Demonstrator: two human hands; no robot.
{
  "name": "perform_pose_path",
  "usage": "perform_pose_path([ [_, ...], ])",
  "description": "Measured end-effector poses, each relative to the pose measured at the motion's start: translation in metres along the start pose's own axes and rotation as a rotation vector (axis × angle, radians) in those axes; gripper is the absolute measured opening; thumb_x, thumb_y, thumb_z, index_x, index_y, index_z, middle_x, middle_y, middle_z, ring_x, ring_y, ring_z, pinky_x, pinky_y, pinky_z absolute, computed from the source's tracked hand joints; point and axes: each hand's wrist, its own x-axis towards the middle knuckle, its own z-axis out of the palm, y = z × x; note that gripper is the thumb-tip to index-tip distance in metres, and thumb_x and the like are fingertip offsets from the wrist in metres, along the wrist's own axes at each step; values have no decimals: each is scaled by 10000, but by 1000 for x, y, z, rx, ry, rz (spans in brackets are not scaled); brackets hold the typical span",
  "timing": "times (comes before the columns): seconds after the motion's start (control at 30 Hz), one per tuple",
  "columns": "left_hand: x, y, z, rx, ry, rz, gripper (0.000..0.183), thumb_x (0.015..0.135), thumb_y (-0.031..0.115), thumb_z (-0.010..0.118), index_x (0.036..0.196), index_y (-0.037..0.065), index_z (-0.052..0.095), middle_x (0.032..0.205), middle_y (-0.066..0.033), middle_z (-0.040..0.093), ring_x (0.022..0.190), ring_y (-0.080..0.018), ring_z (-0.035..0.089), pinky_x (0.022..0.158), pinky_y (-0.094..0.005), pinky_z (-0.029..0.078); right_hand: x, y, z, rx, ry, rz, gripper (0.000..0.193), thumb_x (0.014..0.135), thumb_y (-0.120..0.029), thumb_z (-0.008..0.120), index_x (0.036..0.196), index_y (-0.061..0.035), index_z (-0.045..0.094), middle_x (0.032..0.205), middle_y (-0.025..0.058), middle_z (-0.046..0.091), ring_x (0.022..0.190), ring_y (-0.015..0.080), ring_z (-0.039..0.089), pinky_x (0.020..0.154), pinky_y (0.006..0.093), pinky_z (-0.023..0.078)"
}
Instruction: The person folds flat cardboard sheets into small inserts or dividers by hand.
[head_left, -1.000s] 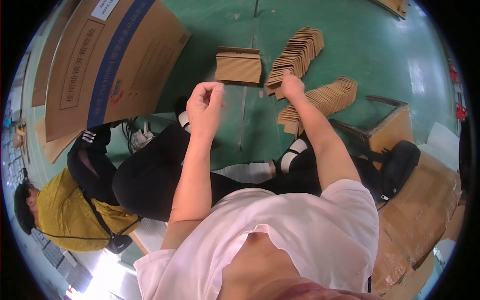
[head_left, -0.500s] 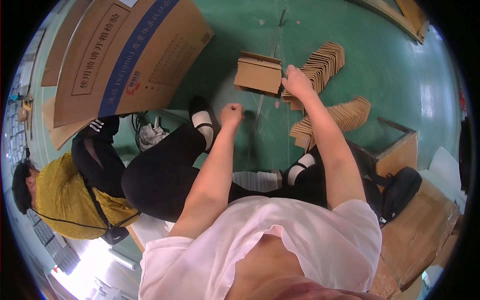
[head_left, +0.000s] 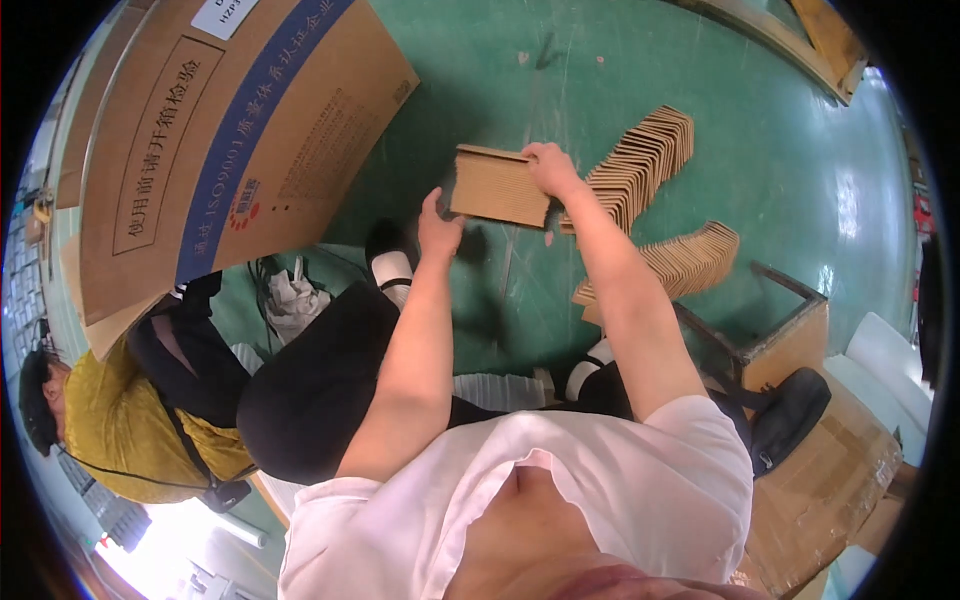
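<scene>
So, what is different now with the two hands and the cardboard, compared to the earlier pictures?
The right hand has moved left, from the upper fanned row onto the far right corner of the cardboard stack. The left hand has opened beside the stack's near left corner; contact is unclear. That row and the lower fanned row look unmoved.

The head-worn fisheye looks steeply down, close over the white shirt (head_left: 640,480), toward the green floor (head_left: 470,80).

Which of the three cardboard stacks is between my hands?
The compact cardboard stack, leftmost of the three; the upper row and lower row are fanned out.
</scene>
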Motion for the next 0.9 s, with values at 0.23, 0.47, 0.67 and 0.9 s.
perform_pose_path([
  [0.23,-34,-46,5,-126,23,-40,564,720,137,648,1205,30,380,1063,-146,558,991,-238,551,842,-322,431,-43,-42,24,-304,69,-301,179,759,-119,516,928,-88,566,947,142,546,871,311,548,760,404,469],
  [0.47,-68,-15,-18,12,-96,-251,609,744,174,618,1253,28,316,1034,-145,563,891,-240,562,708,-321,432,-73,-66,6,-269,475,-276,164,782,-137,487,931,-71,472,901,111,511,827,314,529,650,406,493],
  [0.67,-50,11,-58,110,317,245,672,719,316,640,1246,0,370,1148,-213,516,1077,-332,491,926,-383,381,-78,-88,-73,-69,213,-220,164,863,-200,386,942,-61,424,916,193,585,865,381,567,700,494,444],
  [0.9,-99,144,-138,-183,-180,283,487,789,296,617,1171,33,468,968,-84,595,824,-134,559,673,-277,459,-137,-125,-186,12,-99,-548,111,826,-164,483,889,-73,486,811,161,583,760,369,546,658,423,430],
])
